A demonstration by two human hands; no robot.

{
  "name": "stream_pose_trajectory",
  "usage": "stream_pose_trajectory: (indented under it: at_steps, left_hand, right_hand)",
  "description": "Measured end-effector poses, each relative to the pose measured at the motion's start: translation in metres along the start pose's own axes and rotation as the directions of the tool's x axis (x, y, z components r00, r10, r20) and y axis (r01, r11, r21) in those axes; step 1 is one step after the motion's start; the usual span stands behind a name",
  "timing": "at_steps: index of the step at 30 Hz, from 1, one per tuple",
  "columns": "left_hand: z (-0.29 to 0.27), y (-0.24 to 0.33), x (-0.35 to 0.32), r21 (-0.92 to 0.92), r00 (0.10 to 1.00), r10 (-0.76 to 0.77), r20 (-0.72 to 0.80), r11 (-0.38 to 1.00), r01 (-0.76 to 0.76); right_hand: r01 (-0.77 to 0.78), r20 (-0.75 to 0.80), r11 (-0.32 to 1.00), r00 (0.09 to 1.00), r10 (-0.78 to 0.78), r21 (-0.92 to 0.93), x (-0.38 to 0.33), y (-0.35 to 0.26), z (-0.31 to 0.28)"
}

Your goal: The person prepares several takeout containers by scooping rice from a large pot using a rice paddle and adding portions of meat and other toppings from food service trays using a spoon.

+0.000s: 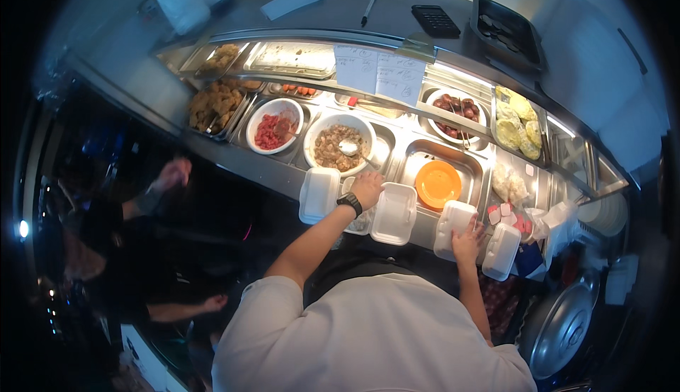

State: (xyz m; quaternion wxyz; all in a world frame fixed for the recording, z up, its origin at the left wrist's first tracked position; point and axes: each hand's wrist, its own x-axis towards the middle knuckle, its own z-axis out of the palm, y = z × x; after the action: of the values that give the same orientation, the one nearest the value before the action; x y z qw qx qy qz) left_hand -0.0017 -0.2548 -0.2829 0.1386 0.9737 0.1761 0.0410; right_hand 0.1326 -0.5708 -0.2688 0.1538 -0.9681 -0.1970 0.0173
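Observation:
White foam takeaway boxes stand in a row along the counter's near edge. My left hand [367, 189], with a dark watch [349, 202] at the wrist, reaches over the boxes between a foam box flap [319, 192] and a foam box [394, 213]. Its fingers are stretched out and I see nothing held. Just beyond it stands a white bowl of chopped food [333, 148] with a metal spoon [348, 147]. My right hand [467, 242] lies with spread fingers at the edge of another foam box [449, 230], beside a further white foam piece [501, 252].
An orange plate [437, 184] sits in a metal tray. Nearby are a bowl of red food [275, 127], a bowl of dark round food [457, 114] and plastic bags [508, 182]. A calculator [435, 21] lies on the upper shelf. A person's hand [174, 173] shows at left; a metal lid [562, 330] stands at lower right.

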Motion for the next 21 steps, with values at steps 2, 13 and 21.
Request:
stream_pose_trajectory:
  at_steps: [2, 13, 21]
  left_hand:
    - [-0.003, -0.013, 0.018, -0.004, 0.973, 0.021, 0.229, 1.0, -0.02]
    - [0.019, -0.052, 0.063, -0.177, 0.845, 0.396, 0.359, 0.918, -0.355]
    - [-0.012, -0.051, 0.069, -0.461, 0.837, 0.318, 0.445, 0.883, -0.09]
  right_hand:
    - [0.185, -0.18, 0.978, 0.963, -0.199, -0.091, -0.02, -0.042, -0.035]
    - [-0.855, 0.86, 0.131, 0.477, -0.179, 0.502, -0.116, -0.139, 0.09]
    - [-0.678, 0.723, -0.325, 0.691, 0.027, 0.66, -0.114, -0.187, 0.09]
